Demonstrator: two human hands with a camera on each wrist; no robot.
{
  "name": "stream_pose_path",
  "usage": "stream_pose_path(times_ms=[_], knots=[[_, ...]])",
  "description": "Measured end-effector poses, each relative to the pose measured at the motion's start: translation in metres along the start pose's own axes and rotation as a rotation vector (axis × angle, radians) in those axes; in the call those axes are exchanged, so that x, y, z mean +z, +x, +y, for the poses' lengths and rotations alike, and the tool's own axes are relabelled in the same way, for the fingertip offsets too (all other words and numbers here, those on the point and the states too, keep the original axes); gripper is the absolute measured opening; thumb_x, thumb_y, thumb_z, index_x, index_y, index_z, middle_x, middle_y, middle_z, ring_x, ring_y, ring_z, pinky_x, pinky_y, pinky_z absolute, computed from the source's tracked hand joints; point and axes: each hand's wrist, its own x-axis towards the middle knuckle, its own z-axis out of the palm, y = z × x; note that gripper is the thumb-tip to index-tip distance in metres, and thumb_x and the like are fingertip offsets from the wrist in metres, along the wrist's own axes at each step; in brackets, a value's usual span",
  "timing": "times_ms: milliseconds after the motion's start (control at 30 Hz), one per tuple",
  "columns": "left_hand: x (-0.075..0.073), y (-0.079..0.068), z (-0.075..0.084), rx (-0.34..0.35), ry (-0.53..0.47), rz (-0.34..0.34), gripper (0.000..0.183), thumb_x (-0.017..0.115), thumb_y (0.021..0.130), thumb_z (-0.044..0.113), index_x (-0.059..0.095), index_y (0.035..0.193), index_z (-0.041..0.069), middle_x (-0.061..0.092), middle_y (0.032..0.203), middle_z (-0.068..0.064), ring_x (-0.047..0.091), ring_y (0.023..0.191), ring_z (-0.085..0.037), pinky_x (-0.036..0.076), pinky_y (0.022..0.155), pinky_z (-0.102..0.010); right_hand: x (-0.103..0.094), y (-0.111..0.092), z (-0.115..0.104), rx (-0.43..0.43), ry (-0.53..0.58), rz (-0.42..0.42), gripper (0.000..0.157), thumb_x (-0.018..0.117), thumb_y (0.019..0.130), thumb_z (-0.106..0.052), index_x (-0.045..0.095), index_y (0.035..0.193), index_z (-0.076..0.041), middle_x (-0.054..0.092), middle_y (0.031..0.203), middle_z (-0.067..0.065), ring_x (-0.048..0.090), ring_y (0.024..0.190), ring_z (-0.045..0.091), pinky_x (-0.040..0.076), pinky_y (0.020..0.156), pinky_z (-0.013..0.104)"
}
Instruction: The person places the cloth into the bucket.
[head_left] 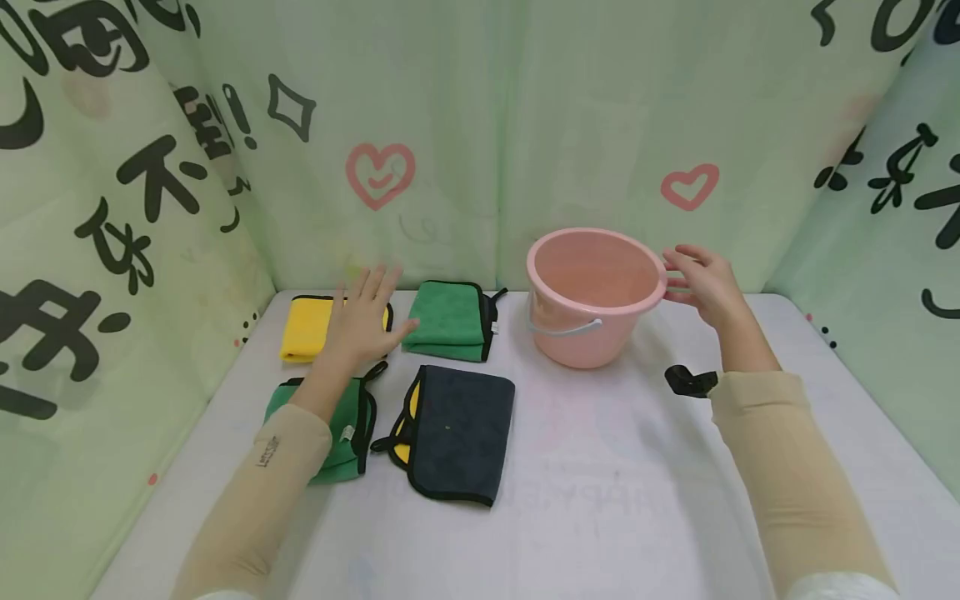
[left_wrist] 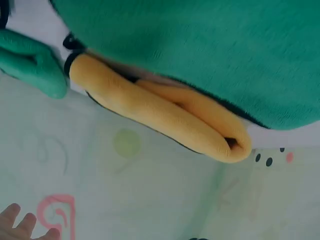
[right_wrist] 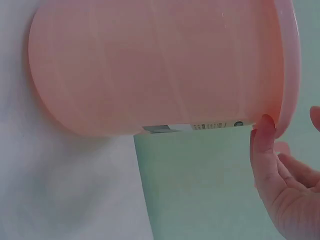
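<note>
My left hand (head_left: 363, 321) hovers with fingers spread over a folded yellow towel (head_left: 306, 329), partly covering it from the head camera. Right of that lies a folded green towel (head_left: 446, 321). Under my left forearm is a second green towel (head_left: 348, 417), which fills the top of the left wrist view. A folded dark grey towel (head_left: 465, 433) with a yellow inner side sits nearer the front. My right hand (head_left: 705, 283) is at the right side of a pink bucket (head_left: 585, 333). In the right wrist view, its fingers (right_wrist: 265, 145) touch just below the rim, thumb side apart.
The bucket stands upright on the white table (head_left: 585, 517), its pale handle (head_left: 566, 331) hanging down in front. Pale green curtains (head_left: 450, 192) with printed hearts and characters enclose the back and both sides. A black object (head_left: 690, 382) sits beside my right cuff.
</note>
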Motion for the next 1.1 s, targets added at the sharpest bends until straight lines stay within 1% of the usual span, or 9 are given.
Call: stream_pose_path(times_ms=[100,233,333,500,567,667,833,933,1100], knots=[[0.008,-0.01,0.006,0.05,-0.003,0.013,0.08,0.046,0.086,0.058,0.013,0.148,0.021,0.015,0.152,-0.009,0.01,0.139,-0.03,0.006,0.107,-0.057,0.001,0.001,0.001,0.016,0.016,0.001,0.082,0.051,0.086,-0.051,0.017,0.146,-0.005,0.039,0.129,0.012,0.056,0.085,0.006,0.051,0.07,0.018],[0.02,-0.025,0.016,0.124,0.015,0.019,0.078,0.047,0.084,0.058,0.018,0.147,0.021,0.021,0.15,-0.009,0.015,0.137,-0.029,0.011,0.106,-0.056,0.002,0.003,0.002,0.049,0.005,0.002,0.075,0.05,0.089,-0.045,0.021,0.145,-0.005,0.042,0.122,0.005,0.055,0.088,0.007,0.051,0.072,0.018],[0.028,-0.035,0.023,0.184,0.04,0.017,0.079,0.046,0.084,0.06,0.02,0.147,0.021,0.022,0.15,-0.008,0.018,0.137,-0.029,0.012,0.107,-0.055,0.0,0.004,0.004,0.069,0.01,-0.012,0.07,0.051,0.09,-0.039,0.022,0.145,-0.006,0.043,0.118,0.003,0.056,0.085,0.005,0.05,0.072,0.017],[0.039,-0.052,0.032,0.271,0.094,0.008,0.08,0.045,0.082,0.063,0.022,0.146,0.022,0.024,0.149,-0.007,0.022,0.136,-0.029,0.012,0.107,-0.055,-0.002,0.005,0.005,0.097,0.073,-0.062,0.067,0.053,0.091,-0.03,0.023,0.144,-0.002,0.046,0.111,0.001,0.057,0.075,0.001,0.05,0.069,0.016],[0.044,-0.059,0.034,0.295,0.109,0.001,0.079,0.045,0.081,0.064,0.023,0.146,0.023,0.024,0.149,-0.007,0.022,0.136,-0.029,0.011,0.108,-0.054,-0.003,0.005,0.006,0.111,0.082,-0.067,0.066,0.053,0.091,-0.03,0.024,0.143,-0.002,0.047,0.109,0.001,0.056,0.073,0.0,0.049,0.069,0.015],[0.051,-0.067,0.035,0.329,0.111,-0.008,0.079,0.045,0.081,0.065,0.025,0.145,0.023,0.025,0.149,-0.007,0.024,0.135,-0.029,0.01,0.108,-0.053,-0.003,0.006,0.007,0.131,0.067,-0.06,0.066,0.053,0.091,-0.032,0.026,0.143,-0.003,0.046,0.111,0.002,0.055,0.076,0.002,0.049,0.07,0.015],[0.06,-0.08,0.036,0.38,0.123,-0.056,0.079,0.045,0.081,0.065,0.027,0.145,0.022,0.027,0.148,-0.007,0.025,0.134,-0.029,0.011,0.107,-0.055,-0.002,0.007,0.009,0.156,0.044,-0.062,0.066,0.053,0.09,-0.035,0.028,0.143,-0.005,0.045,0.117,0.005,0.054,0.08,0.004,0.049,0.072,0.016],[0.064,-0.085,0.035,0.411,0.15,-0.08,0.079,0.043,0.081,0.065,0.028,0.144,0.02,0.028,0.148,-0.006,0.026,0.134,-0.029,0.013,0.107,-0.055,-0.002,0.007,0.008,0.156,0.048,-0.072,0.066,0.052,0.09,-0.035,0.027,0.143,-0.005,0.045,0.114,0.004,0.054,0.08,0.003,0.049,0.072,0.016],[0.066,-0.093,0.031,0.423,0.187,-0.124,0.078,0.045,0.081,0.063,0.031,0.143,0.018,0.03,0.147,-0.008,0.029,0.132,-0.03,0.016,0.106,-0.055,0.0,0.009,0.007,0.157,0.05,-0.073,0.067,0.053,0.09,-0.036,0.026,0.144,-0.005,0.046,0.111,0.002,0.053,0.082,0.006,0.049,0.072,0.016]])
